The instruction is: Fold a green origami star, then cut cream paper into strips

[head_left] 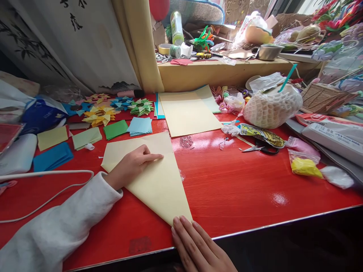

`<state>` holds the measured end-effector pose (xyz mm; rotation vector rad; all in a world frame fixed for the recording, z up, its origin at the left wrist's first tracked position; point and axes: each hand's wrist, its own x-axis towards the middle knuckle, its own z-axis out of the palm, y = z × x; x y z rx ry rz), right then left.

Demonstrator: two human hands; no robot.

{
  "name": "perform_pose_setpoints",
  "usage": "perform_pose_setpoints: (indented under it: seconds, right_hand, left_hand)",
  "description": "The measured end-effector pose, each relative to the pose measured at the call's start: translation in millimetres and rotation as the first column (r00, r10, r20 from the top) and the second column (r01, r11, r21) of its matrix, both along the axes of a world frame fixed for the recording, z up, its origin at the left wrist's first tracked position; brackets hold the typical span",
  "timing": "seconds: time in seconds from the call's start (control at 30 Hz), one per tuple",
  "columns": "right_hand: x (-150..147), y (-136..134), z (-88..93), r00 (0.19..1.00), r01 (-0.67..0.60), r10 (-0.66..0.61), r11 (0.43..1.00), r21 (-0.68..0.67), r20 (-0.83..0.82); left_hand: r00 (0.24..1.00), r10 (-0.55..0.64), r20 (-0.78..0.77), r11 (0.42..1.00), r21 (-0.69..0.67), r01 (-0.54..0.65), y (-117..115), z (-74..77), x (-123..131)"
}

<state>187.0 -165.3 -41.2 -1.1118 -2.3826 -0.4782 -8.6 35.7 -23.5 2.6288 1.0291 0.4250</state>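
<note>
A large pale yellow sheet of paper [159,185] lies folded on the red tabletop, its narrow tip towards the front edge. My left hand [132,164] rests on the upper part of the sheet, one finger stretched out to the right and the others tucked in or hidden. At the pointed tip, my right hand [200,245] presses with straight fingers lying flat side by side. Neither hand has anything gripped in it. Behind the folded sheet is a stack of large paper sheets [190,113], pale yellow on top.
Small paper stacks in green [115,129], light blue [140,125] and dark blue [53,156] lie left, before folded paper flowers [100,115]. A white cable [56,173] crosses the left side. Scissors [259,148], a coconut with a straw [273,104] and small bags [304,166] are right.
</note>
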Motion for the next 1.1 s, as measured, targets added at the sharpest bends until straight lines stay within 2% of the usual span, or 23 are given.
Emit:
perform_pose_setpoints:
  seconds: [0.1,0.3,0.5,0.97,1.1]
  right_hand:
    - [-1,-1,-0.8,0.999,-0.014,0.014,1.0,-0.008,0.032]
    - [-4,-2,-5.7,0.999,0.024,-0.024,1.0,0.017,-0.046]
    - [-4,-3,-2.2,1.0,0.003,-0.002,1.0,-0.017,0.027]
    - [-9,-8,-9.8,0.993,0.077,-0.076,0.997,0.005,-0.089]
    - [-14,-11,-9.3,0.976,0.126,-0.126,0.992,-0.013,-0.175]
  left_hand:
    - [1.0,-0.003,-0.013,1.0,0.006,0.003,1,-0.8,0]
    - [1.0,-0.011,-0.002,1.0,0.01,0.011,0,-0.1,0]
    - [1.0,-0.005,-0.009,1.0,0.018,0.006,0,-0.2,1]
    - [0.998,0.017,-0.055,0.998,0.055,-0.014,-2,-3.3,1]
    - [0.994,0.048,-0.101,0.989,0.143,-0.033,-4,-1.6,3]
